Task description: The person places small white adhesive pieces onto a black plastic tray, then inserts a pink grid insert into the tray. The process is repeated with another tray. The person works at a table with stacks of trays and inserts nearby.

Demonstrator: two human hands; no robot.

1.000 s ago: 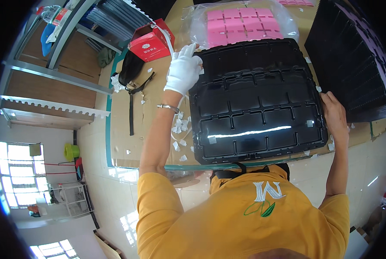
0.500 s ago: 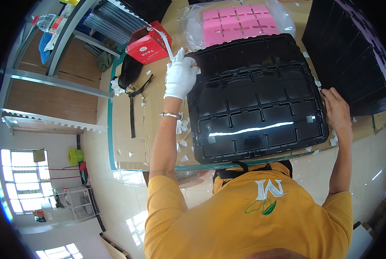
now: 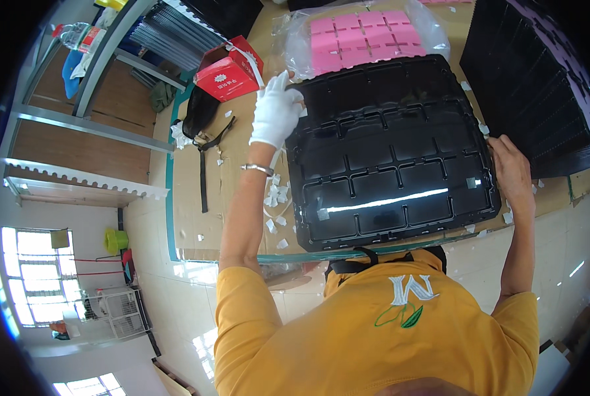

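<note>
1. My left hand (image 3: 276,111), in a white glove, grips the far left corner of a large black plastic tray (image 3: 388,152); its fingers are closed over the rim there.
2. My right hand (image 3: 511,173) is bare and holds the right edge of the same tray, fingers curled on the rim. Both hands are clamped on it, well apart, one on each side.
3. The black plastic tray lies flat in front of me on the table (image 3: 196,191), which is covered with brown cardboard. The tray is moulded into a grid of shallow compartments and shines under the light; I see a few small pale squares in it, possibly stickers, but the view is too small to be sure.
4. Just beyond the tray lies a clear plastic bag (image 3: 364,36) with pink foam pieces (image 3: 367,38) inside, touching or nearly touching the tray's far edge.
5. On my right stands a stack of black trays (image 3: 539,86), just beside my right hand.
6. To the left of my gloved hand sits a red carton (image 3: 227,69), opened at its top, and near it a black pouch with a strap (image 3: 199,122).
7. Small white scraps (image 3: 273,198) are scattered on the cardboard beside my left forearm, between it and the tray.
8. A silver bracelet (image 3: 258,169) sits on my left wrist.
</note>
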